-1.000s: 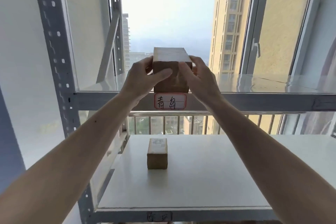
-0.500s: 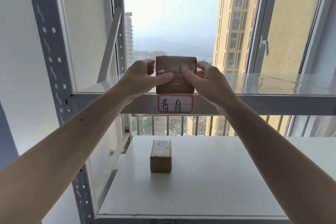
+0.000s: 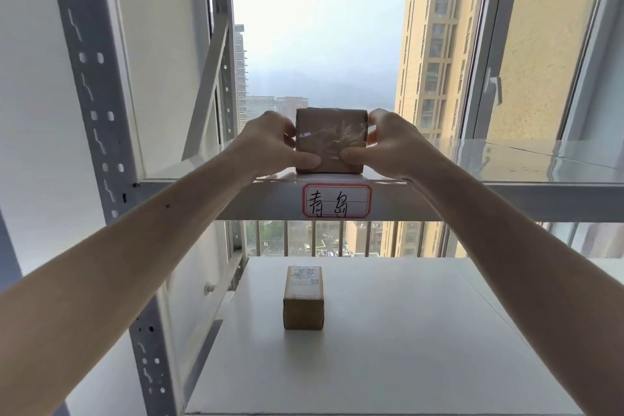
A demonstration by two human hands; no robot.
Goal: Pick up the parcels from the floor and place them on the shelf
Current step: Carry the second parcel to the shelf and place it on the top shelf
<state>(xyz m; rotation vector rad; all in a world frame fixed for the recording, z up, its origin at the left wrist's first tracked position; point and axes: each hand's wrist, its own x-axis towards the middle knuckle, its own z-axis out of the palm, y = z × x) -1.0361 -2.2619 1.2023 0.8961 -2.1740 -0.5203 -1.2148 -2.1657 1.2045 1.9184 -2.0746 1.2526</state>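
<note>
A brown taped cardboard parcel (image 3: 331,140) stands on the front edge of the upper shelf (image 3: 506,176), right above a red-framed handwritten label (image 3: 336,200). My left hand (image 3: 270,145) grips its left side, thumb across the front. My right hand (image 3: 388,145) grips its right side the same way. A second, smaller brown parcel (image 3: 304,297) with a white printed label on top lies on the lower white shelf (image 3: 405,331), directly below.
A perforated grey shelf upright (image 3: 91,105) rises at the left, next to a white wall. Behind the shelving is a window with a handle (image 3: 494,94), railing bars and tall buildings outside. The upper shelf stretches to the right.
The parcel, held tilted above the shelf edge a second ago, has come down upright onto the upper shelf's front edge. Both hands shifted to its sides and stayed on it.
</note>
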